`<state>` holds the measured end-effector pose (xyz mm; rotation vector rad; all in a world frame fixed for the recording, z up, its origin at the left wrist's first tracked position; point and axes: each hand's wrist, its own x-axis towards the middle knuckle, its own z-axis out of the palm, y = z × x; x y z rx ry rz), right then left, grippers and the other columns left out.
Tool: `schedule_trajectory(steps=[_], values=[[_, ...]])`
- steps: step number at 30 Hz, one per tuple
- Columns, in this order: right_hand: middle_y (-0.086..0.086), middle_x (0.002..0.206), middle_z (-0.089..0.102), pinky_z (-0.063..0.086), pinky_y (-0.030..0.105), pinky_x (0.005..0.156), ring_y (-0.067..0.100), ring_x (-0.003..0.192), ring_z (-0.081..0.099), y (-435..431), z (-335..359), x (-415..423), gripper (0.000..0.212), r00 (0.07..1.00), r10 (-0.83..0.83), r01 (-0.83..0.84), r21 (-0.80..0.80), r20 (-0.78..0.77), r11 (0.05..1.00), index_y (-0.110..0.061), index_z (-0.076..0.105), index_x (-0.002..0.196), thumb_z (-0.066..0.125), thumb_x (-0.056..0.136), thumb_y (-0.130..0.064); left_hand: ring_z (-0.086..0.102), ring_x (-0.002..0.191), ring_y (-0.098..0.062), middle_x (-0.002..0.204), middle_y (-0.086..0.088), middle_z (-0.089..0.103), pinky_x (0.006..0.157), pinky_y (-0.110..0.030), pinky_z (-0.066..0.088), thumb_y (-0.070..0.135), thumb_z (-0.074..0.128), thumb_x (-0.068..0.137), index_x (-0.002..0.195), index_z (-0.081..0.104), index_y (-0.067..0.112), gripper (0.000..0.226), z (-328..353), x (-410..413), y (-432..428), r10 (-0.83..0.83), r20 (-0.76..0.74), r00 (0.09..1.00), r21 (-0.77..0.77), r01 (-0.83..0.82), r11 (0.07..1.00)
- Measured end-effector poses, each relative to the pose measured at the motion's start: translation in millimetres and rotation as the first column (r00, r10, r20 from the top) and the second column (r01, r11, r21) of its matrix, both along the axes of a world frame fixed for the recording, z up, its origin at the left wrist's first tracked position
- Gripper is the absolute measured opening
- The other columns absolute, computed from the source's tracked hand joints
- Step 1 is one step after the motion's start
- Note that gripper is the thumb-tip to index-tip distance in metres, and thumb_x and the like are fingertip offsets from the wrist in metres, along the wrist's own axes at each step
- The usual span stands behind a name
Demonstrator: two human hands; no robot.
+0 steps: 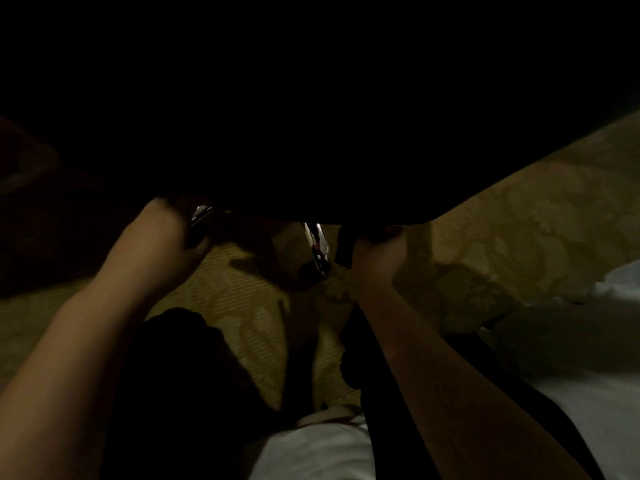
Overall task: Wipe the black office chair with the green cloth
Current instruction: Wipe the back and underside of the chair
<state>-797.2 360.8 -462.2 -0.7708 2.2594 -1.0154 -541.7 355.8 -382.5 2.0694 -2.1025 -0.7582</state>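
The black office chair [311, 116] fills the dark upper half of the view. Two chrome base spokes show below its edge, one on the left [201, 213] and one in the middle [317, 249]. My left hand [166, 233] reaches up under the chair and curls round the left chrome spoke. My right hand [377, 252] is raised to the chair's lower edge, its fingers pinching a dark hanging cloth [344, 249]. The dim light hides the cloth's colour. Both sets of fingertips are partly hidden in shadow.
Patterned olive carpet [502, 216] lies under and to the right of the chair. White bedding [588, 393] is at the lower right and lower middle. Dark clothing covers my legs [180, 393] at the bottom.
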Motion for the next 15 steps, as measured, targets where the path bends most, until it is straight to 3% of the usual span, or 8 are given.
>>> schedule_trajectory(steps=[1, 2, 4, 6, 10, 15], values=[[0.016, 0.109, 0.06, 0.043, 0.019, 0.079, 0.025, 0.1, 0.059, -0.5, 1.0, 7.8, 0.022, 0.994, 0.087, -0.087, 0.008, -0.07, 0.996, 0.0, 0.054, 0.116, 0.047, 0.095, 0.002, 0.045, 0.086, -0.023, 0.116, -0.023, 0.05, 0.072, -0.036, 0.039, 0.019, 0.062, 0.091, 0.132, 0.053, 0.004, 0.045, -1.5, 1.3, 0.2, -0.003, 0.003, 1.0, -0.013, 0.003, 1.0], [0.013, 0.104, 0.058, 0.044, 0.02, 0.082, 0.022, 0.095, 0.058, 0.3, 1.7, 17.2, 0.018, 0.994, 0.101, -0.102, -0.018, -0.043, 0.995, -0.002, 0.055, 0.11, 0.041, 0.098, 0.0, 0.044, 0.085, -0.022, 0.115, -0.022, 0.051, 0.071, -0.036, 0.039, 0.02, 0.062, 0.09, 0.132, 0.054, 0.006, 0.045, -3.1, 1.6, 0.7, -0.008, 0.01, 1.0, -0.022, 0.008, 1.0], [0.011, 0.109, 0.058, 0.041, 0.015, 0.084, 0.018, 0.097, 0.055, 1.4, -0.2, 33.6, 0.017, 0.982, 0.189, -0.189, -0.001, -0.026, 0.982, -0.004, 0.055, 0.113, 0.05, 0.098, -0.01, 0.048, 0.086, -0.024, 0.116, -0.022, 0.052, 0.071, -0.036, 0.04, 0.02, 0.063, 0.09, 0.131, 0.055, 0.007, 0.044, -6.2, 0.7, 1.2, -0.011, 0.012, 1.0, -0.024, 0.011, 1.0], [0.012, 0.117, 0.059, 0.04, 0.019, 0.089, 0.022, 0.109, 0.056, 3.2, -3.3, 53.0, 0.034, 0.981, 0.194, -0.194, -0.005, 0.032, 0.981, -0.003, 0.056, 0.119, 0.064, 0.091, -0.021, 0.054, 0.092, -0.032, 0.118, -0.023, 0.053, 0.072, -0.039, 0.043, 0.02, 0.063, 0.089, 0.131, 0.056, 0.008, 0.044, -7.7, -2.2, 1.3, -0.018, 0.007, 1.0, -0.02, 0.018, 1.0], [0.013, 0.11, 0.064, 0.034, 0.012, 0.077, 0.023, 0.104, 0.06, 1.4, 2.3, 70.1, 0.032, 0.976, 0.21, -0.208, -0.05, 0.061, 0.977, 0.0, 0.06, 0.109, 0.073, 0.084, -0.016, 0.054, 0.09, -0.032, 0.122, -0.022, 0.054, 0.068, -0.036, 0.038, 0.016, 0.065, 0.088, 0.131, 0.057, 0.008, 0.044, -9.8, -7.9, 2.1, -0.074, -0.022, 0.997, -0.081, 0.072, 0.994], [0.007, 0.104, 0.063, 0.046, 0.024, 0.086, 0.021, 0.101, 0.062, 4.0, 8.6, 44.8, 0.033, 0.988, 0.151, -0.15, -0.076, 0.008, 0.986, -0.001, 0.061, 0.107, 0.076, 0.082, -0.017, 0.055, 0.096, -0.028, 0.127, -0.018, 0.054, 0.069, -0.032, 0.037, 0.02, 0.065, 0.089, 0.139, 0.05, 0.014, 0.053, -11.6, -6.5, 0.5, -0.054, -0.057, 0.997, -0.091, 0.048, 0.995]])
